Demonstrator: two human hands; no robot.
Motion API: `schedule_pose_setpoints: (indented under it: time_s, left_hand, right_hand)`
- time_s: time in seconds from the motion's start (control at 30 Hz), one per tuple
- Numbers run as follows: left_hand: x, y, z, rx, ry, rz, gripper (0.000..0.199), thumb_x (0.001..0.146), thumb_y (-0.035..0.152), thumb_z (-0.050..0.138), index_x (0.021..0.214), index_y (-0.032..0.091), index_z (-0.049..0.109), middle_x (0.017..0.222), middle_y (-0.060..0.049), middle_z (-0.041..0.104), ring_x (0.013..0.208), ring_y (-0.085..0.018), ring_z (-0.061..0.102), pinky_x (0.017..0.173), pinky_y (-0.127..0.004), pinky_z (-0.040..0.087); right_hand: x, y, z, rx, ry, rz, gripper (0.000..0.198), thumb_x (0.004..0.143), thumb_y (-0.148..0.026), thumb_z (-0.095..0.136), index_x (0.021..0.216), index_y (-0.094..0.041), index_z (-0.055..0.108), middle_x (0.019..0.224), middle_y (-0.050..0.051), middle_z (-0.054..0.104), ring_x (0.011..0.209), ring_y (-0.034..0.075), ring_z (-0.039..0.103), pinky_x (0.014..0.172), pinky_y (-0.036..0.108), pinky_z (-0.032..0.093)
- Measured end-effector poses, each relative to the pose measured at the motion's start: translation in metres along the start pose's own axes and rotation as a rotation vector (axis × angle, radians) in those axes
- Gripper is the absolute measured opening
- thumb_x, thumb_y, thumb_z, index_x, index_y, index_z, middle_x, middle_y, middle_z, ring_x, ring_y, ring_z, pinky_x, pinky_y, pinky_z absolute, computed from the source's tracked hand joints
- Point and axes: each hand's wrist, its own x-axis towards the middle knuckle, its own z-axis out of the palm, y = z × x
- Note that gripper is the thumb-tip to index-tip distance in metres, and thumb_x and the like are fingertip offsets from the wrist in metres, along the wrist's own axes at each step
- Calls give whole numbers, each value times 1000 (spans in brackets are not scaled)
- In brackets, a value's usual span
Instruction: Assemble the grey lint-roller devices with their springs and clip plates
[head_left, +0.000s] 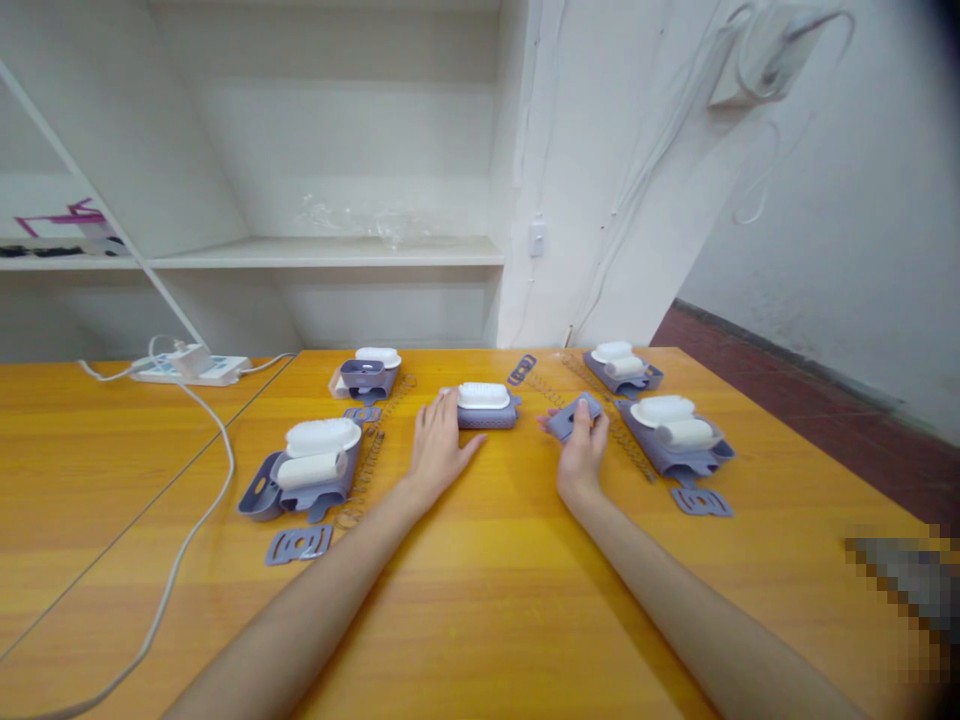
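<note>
My left hand (437,440) rests against the left end of a purple-grey plastic housing (491,416) with a ribbed white insert (484,396) on top. Its fingers lie along that end, and the thumb is stretched out in front. To the right, my right hand (581,450) is closed around a small purple-grey plastic end cap (564,424), with the thumb pressed on its face. Behind the two hands lies a flat slotted purple-grey plate (522,370), beside a thin coil spring (547,388).
Similar housings with white inserts and rollers stand at left (319,460), back left (375,378), right (679,435) and back right (622,368). Slotted plates (298,544) and coil springs (367,470) lie near them. A power strip (191,366) with a trailing white cable (225,440) is at far left.
</note>
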Motion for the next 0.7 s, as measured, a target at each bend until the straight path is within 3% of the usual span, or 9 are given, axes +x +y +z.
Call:
schedule_pose_setpoints:
  time_s: [0.17, 0.27, 0.37, 0.5, 0.7]
  left_hand:
    - [-3, 8, -7, 157, 32, -144, 77, 69, 60, 61, 127, 14, 40, 109, -15, 51, 103, -34, 46, 88, -48, 37]
    - [-3, 3, -4, 115, 66, -162, 70, 67, 61, 63, 115, 13, 47, 115, -16, 46, 110, -34, 42, 93, -48, 35]
    - [-2, -5, 3, -30, 57, -156, 68, 67, 56, 66, 115, 13, 44, 123, -16, 41, 119, -33, 38, 98, -46, 34]
    - [-2, -12, 8, -214, 12, -210, 74, 68, 46, 70, 124, 16, 33, 120, -14, 44, 115, -30, 44, 93, -44, 40]
    - [-1, -16, 10, -340, 72, -265, 80, 67, 38, 72, 130, 20, 26, 126, -13, 39, 120, -31, 40, 98, -48, 36]
  right_hand:
    - [11, 4, -7, -67, 77, 75, 38, 78, -56, 49, 95, -22, 45, 74, -2, 59, 44, 10, 56, 37, 21, 42]
    - [12, 5, -8, -72, 76, 101, 37, 77, -55, 50, 93, -21, 48, 74, -3, 57, 40, 9, 54, 33, 19, 40]
    - [13, 4, -8, -77, 65, 111, 38, 74, -54, 54, 91, -21, 50, 72, -5, 55, 38, 8, 53, 30, 18, 37]
    - [19, 1, -11, -108, -37, 210, 41, 68, -53, 61, 91, -20, 53, 69, -4, 58, 36, 9, 53, 28, 18, 35]
    - [38, -4, -19, -12, -101, 342, 35, 68, -48, 64, 84, -19, 54, 62, -2, 61, 35, 11, 51, 26, 19, 30]
